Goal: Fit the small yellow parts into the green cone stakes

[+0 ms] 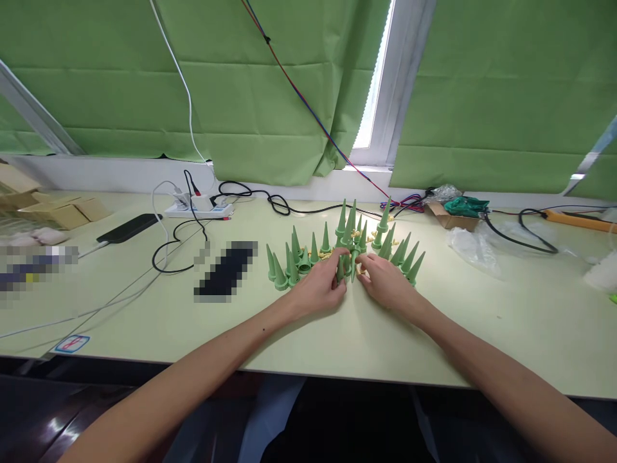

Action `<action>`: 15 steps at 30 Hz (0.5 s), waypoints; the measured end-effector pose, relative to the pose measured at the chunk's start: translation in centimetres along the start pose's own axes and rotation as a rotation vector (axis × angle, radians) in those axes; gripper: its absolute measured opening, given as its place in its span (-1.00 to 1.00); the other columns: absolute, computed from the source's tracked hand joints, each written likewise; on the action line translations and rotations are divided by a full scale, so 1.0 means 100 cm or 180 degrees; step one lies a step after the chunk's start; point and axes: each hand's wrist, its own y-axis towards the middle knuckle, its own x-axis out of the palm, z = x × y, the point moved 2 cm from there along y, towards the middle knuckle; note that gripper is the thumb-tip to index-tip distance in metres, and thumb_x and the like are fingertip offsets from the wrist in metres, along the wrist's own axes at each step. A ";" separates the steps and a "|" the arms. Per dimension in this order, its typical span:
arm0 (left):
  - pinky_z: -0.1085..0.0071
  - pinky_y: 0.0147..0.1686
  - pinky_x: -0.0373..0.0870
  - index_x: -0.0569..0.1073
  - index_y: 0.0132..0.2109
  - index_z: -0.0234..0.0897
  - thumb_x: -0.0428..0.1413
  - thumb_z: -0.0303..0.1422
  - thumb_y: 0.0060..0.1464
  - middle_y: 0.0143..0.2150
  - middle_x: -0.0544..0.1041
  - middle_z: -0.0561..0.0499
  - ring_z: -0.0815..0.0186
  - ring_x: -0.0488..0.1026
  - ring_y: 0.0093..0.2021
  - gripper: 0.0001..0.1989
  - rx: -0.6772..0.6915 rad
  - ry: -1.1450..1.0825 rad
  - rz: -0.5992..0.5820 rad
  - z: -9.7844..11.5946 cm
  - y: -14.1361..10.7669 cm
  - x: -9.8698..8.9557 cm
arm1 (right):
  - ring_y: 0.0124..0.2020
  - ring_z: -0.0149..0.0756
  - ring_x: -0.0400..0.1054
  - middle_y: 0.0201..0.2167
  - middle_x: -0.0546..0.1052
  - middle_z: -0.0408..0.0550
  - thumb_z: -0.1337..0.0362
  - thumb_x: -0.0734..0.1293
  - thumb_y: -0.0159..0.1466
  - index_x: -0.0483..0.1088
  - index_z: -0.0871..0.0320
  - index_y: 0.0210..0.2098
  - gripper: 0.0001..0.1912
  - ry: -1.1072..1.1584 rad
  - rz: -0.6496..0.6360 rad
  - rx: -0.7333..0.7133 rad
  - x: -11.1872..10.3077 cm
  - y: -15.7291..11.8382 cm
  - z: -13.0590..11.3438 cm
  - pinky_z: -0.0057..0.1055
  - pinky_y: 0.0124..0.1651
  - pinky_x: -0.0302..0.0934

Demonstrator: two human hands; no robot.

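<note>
Several green plastic cones (pixel 279 273) with round bases stand in a cluster on the table, most with the tip up. Small yellow pieces (pixel 328 254) lie among them. My left hand (pixel 318 283) is at the front of the cluster, its fingers curled round a green cone (pixel 340 269). Close beside it, my right hand (pixel 385 281) has thumb and fingers pinched at what looks like a small yellow piece (pixel 360 269), partly hidden by the fingers. Between the hands another green cone (pixel 353 265) shows with its narrow end downward; I cannot tell which hand touches it.
A blurred dark rectangle (pixel 226 269) lies left of the cones. Behind it are a power strip (pixel 197 209) and cables. A cardboard box (pixel 453 217) with plastic bags (pixel 475 251) is at the back right. Yellow boxes (pixel 62 211) stand far left. Green curtains (pixel 270 96) hang behind.
</note>
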 end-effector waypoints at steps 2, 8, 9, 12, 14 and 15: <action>0.44 -0.48 0.23 0.11 0.26 -0.23 0.01 -0.47 0.09 -0.42 0.42 0.10 0.36 0.35 -0.50 -0.42 -0.0026 -0.0016 0.0001 0.000 0.000 0.000 | -0.29 -0.24 0.39 -0.21 0.46 0.03 0.39 0.21 0.35 0.34 0.16 -0.18 -0.90 -0.0027 0.0007 0.0017 -0.001 0.000 -0.001 -0.41 -0.38 0.07; 0.44 -0.48 0.26 0.10 0.27 -0.20 0.04 -0.47 0.07 -0.31 0.46 0.03 0.38 0.37 -0.49 -0.38 -0.0087 -0.0052 0.0081 0.000 -0.001 -0.002 | -0.35 -0.26 0.36 -0.25 0.45 0.02 0.41 0.16 0.36 0.33 0.15 -0.23 -0.86 -0.0055 0.0045 0.0029 -0.003 -0.001 -0.003 -0.41 -0.43 0.01; 0.45 -0.49 0.26 0.09 0.27 -0.19 0.04 -0.47 0.07 -0.30 0.46 0.03 0.39 0.36 -0.49 -0.38 -0.0089 -0.0060 0.0086 0.000 -0.001 -0.002 | -0.36 -0.26 0.36 -0.26 0.45 0.02 0.41 0.15 0.36 0.32 0.15 -0.23 -0.86 -0.0061 0.0057 0.0024 -0.002 -0.001 -0.003 -0.41 -0.43 0.01; 0.45 -0.49 0.26 0.09 0.27 -0.18 0.05 -0.47 0.06 -0.25 0.45 0.03 0.43 0.34 -0.52 -0.37 -0.0090 -0.0065 0.0158 0.001 0.000 -0.002 | -0.37 -0.25 0.35 -0.29 0.44 0.01 0.41 0.15 0.37 0.33 0.15 -0.23 -0.85 -0.0093 0.0090 0.0033 -0.002 -0.001 -0.002 -0.41 -0.44 0.01; 0.46 -0.48 0.27 0.10 0.26 -0.17 0.06 -0.44 0.07 -0.18 0.45 0.00 0.46 0.33 -0.52 -0.39 -0.0074 -0.0075 0.0303 0.002 0.000 -0.003 | -0.37 -0.23 0.36 -0.32 0.44 0.01 0.42 0.15 0.36 0.34 0.15 -0.23 -0.85 -0.0079 0.0147 0.0039 -0.001 -0.001 -0.001 -0.41 -0.43 0.02; 0.46 -0.47 0.28 0.11 0.24 -0.17 0.07 -0.43 0.07 -0.14 0.45 -0.01 0.47 0.32 -0.52 -0.41 -0.0055 -0.0083 0.0397 0.003 0.000 -0.004 | -0.36 -0.23 0.36 -0.32 0.45 0.02 0.42 0.15 0.36 0.34 0.16 -0.22 -0.84 -0.0032 0.0202 0.0029 -0.002 -0.001 -0.001 -0.41 -0.42 0.04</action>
